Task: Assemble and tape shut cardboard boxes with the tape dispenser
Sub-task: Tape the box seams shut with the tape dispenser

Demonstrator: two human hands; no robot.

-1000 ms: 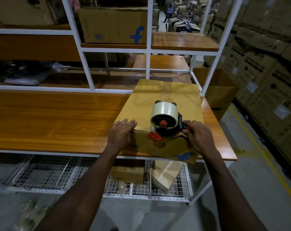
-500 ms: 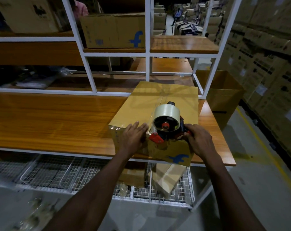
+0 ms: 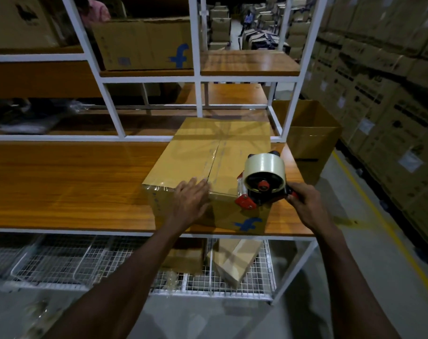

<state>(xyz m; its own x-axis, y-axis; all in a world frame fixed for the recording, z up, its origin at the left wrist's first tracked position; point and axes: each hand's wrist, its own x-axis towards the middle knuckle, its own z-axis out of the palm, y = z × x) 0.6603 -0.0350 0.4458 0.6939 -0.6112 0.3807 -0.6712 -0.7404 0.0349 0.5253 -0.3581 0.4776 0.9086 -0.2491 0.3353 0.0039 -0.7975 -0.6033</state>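
Observation:
A closed cardboard box [image 3: 235,152] with a blue f logo sits on the wooden worktable [image 3: 68,182], near its right end. Clear tape runs along the box's centre seam and across its near top edge. My left hand [image 3: 190,199] lies flat over the near top edge, fingers straight, pressing the tape down. My right hand [image 3: 306,206] grips the handle of the red and black tape dispenser [image 3: 261,184], which holds a roll of clear tape. The dispenser is at the box's near right corner.
A white metal shelf frame [image 3: 198,77] rises behind the table and carries another logo box [image 3: 144,45]. An open carton [image 3: 310,133] stands on the floor to the right. Wire baskets [image 3: 85,260] under the table hold flat cardboard. Stacked cartons line the right wall.
The dispenser has travelled right along the box's near edge to the right corner. My left hand slid right along the taped edge. The camera view has shifted.

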